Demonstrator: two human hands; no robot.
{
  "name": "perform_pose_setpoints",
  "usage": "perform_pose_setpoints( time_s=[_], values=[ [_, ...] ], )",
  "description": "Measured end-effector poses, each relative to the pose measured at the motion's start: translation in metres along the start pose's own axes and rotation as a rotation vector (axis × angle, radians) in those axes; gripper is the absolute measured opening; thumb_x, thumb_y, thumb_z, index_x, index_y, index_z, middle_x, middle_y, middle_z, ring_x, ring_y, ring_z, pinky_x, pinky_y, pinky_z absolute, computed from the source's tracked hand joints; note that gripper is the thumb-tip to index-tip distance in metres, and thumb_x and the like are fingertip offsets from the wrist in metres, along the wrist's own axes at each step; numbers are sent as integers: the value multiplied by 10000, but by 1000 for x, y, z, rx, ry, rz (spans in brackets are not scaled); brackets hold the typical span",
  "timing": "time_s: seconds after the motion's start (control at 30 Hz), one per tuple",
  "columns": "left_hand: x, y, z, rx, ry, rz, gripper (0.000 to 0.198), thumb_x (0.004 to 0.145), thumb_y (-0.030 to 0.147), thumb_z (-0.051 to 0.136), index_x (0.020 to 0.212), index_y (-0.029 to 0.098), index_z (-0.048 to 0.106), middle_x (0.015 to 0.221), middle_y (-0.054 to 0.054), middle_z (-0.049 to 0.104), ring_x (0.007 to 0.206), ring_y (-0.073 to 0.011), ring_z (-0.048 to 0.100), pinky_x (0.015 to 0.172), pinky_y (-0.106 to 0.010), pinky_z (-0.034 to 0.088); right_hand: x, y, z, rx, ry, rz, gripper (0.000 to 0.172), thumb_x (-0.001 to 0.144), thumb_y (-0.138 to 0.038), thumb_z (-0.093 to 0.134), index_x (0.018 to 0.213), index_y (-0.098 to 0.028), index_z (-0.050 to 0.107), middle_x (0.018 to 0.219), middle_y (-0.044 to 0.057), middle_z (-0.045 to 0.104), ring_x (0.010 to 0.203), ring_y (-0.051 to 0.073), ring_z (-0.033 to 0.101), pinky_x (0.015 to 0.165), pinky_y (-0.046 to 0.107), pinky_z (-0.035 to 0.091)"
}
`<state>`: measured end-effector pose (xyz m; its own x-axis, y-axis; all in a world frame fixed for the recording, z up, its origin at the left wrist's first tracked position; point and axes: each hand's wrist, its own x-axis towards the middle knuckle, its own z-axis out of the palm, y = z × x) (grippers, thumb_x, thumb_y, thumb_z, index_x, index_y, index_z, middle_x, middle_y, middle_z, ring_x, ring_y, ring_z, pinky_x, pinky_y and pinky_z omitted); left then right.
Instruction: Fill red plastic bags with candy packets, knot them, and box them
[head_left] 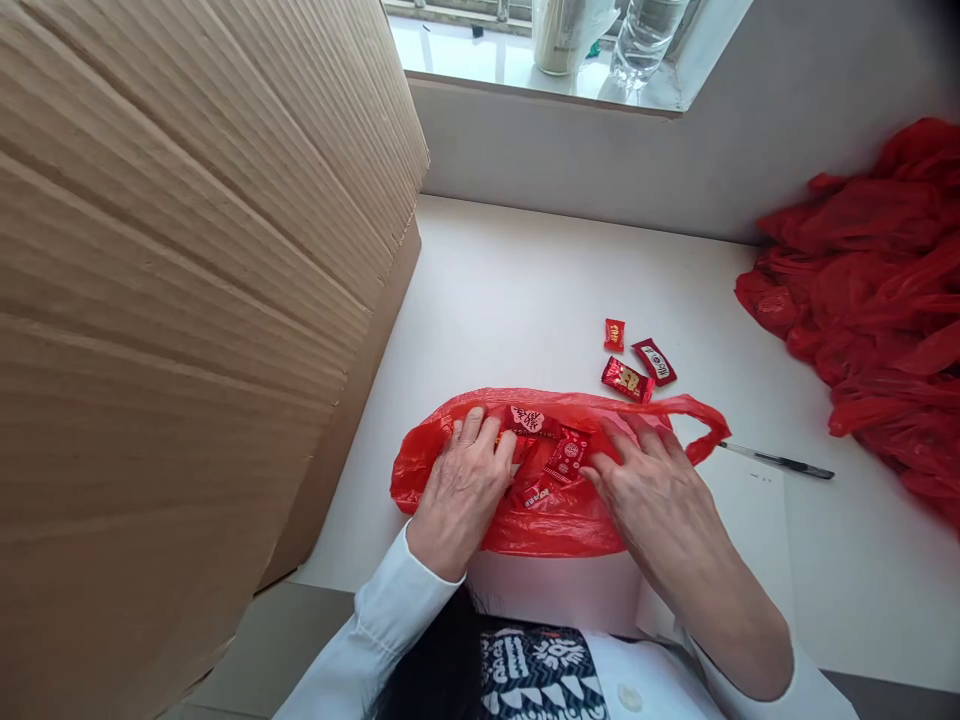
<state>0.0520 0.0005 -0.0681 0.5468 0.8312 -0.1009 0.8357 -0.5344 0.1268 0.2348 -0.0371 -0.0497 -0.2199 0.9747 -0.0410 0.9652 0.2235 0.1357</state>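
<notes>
A red plastic bag (559, 525) lies flat on the white table (525, 290) in front of me, with several red wrapped sweets showing through it. My left hand (461, 490) rests on the bag's left part, fingers curled and pressing down on the plastic. My right hand (656, 490) lies on the bag's right part, fingers stretched flat over it, near the bag's handle (705, 425). Three small red sweets (636, 362) lie loose on the table just beyond the bag.
A large cardboard box (187, 300) fills the left side. A heap of red plastic bags (877, 300) sits at the right. A pen (780, 461) lies on a sheet of paper right of the bag. A cup and a clear bottle (641, 40) stand on the windowsill.
</notes>
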Motion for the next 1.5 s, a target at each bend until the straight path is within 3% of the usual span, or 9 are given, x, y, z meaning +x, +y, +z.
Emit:
perform_pose_setpoints(
  time_s=[0.1, 0.23, 0.5, 0.7, 0.87, 1.0, 1.17, 1.37, 1.5],
  values=[
    [1, -2, -3, -38, -40, 29, 104, 872, 128, 535, 973, 133, 560, 1025, -93, 605, 1094, -285, 530, 834, -426, 551, 9, -2, 7, 8, -14, 29, 256, 816, -10, 486, 873, -161, 684, 1042, 121, 649, 972, 295, 550, 851, 427, 463],
    [-1, -4, -7, -79, -43, 26, 216, 820, 109, 595, 1029, 136, 550, 966, -69, 591, 962, -279, 539, 746, -447, 558, 18, 4, 28, 77, 35, -16, 214, 815, -89, 536, 1001, -132, 635, 1057, 156, 606, 991, 323, 507, 858, 467, 447],
    [-5, 4, -1, -219, 29, 45, 183, 838, 125, 596, 1019, 104, 599, 1121, -147, 597, 1219, -381, 427, 814, -493, 557, 15, 9, 25, 353, 79, -18, 149, 787, -125, 614, 893, -182, 527, 1036, 81, 580, 980, 274, 448, 803, 402, 465],
    [-1, 13, 9, -433, 171, 179, 523, 784, 313, 706, 1239, 142, 512, 1212, -72, 610, 1269, -296, 422, 1056, -472, 435, -1, 15, 18, 672, 170, -46, 217, 785, -61, 598, 807, -204, 436, 777, -12, 544, 788, 178, 431, 677, 309, 423],
    [-3, 13, 14, -548, 267, 275, 272, 852, 317, 629, 1064, 149, 600, 944, -39, 686, 938, -200, 602, 915, -384, 512, -13, 20, 6, 905, 139, -113, 174, 848, -117, 589, 957, -224, 506, 873, -7, 589, 878, 160, 500, 723, 276, 449],
    [-12, 11, 7, -577, 313, 269, 135, 883, 228, 572, 977, 149, 629, 831, -46, 678, 805, -216, 600, 719, -383, 529, -17, 17, 0, 950, 25, -192, 424, 857, -274, 644, 1245, -246, 476, 1123, 27, 629, 1004, 174, 553, 886, 337, 442],
    [-14, 11, -3, -683, 304, 213, 98, 828, 198, 652, 926, 185, 648, 793, -9, 670, 796, -192, 604, 679, -312, 516, -12, 9, -4, 995, 102, -116, 129, 898, -307, 585, 921, -205, 662, 796, 5, 677, 751, 151, 576, 732, 306, 443],
    [-23, 12, -13, -976, 60, -10, 68, 763, 219, 733, 805, 224, 681, 738, 33, 668, 689, -137, 598, 632, -246, 496, -15, 8, -13, 1187, -75, -5, 64, 849, -274, 647, 832, -221, 678, 727, -34, 651, 650, 109, 561, 600, 234, 411],
    [-35, 8, -12, -761, 203, 29, 166, 837, 225, 657, 1002, 213, 646, 891, 9, 690, 858, -153, 622, 745, -258, 521, -21, 12, -10, 1067, 25, -19, 87, 892, -248, 584, 956, -239, 642, 848, -29, 671, 746, 110, 603, 673, 233, 450]
  ],
)
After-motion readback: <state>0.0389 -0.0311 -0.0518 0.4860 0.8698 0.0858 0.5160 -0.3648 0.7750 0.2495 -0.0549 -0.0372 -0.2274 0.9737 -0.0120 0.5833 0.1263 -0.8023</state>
